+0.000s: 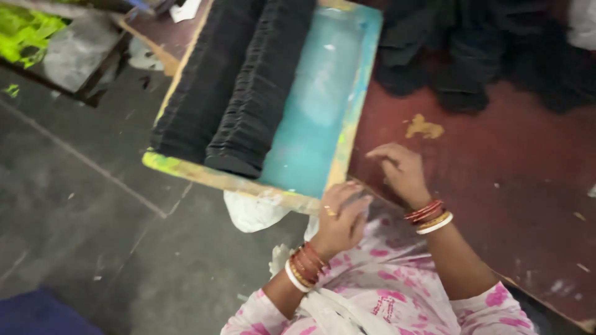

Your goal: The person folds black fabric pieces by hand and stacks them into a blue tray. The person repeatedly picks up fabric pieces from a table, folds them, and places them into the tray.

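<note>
Black pieces: two stacked rows (233,93) on the teal board (316,111), beyond both hands.
Left hand (340,218): fingers curled, touching the board's near edge; whether it pinches anything, cannot tell.
Right hand (402,170): fingers loosely bent on the maroon table (496,167), holding nothing.
Step, judged: steadying the board; next calls for a firm edge grip.

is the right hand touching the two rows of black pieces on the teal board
Apart. In the head view the right hand rests on the dark red table, with bare teal board between it and the black stacks.

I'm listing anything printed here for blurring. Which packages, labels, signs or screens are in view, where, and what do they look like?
None that the picture shows clearly.
Nearest to one: a white scrap, perhaps paper, at the top edge, left of the black stacks; too small to tell any print.
</note>
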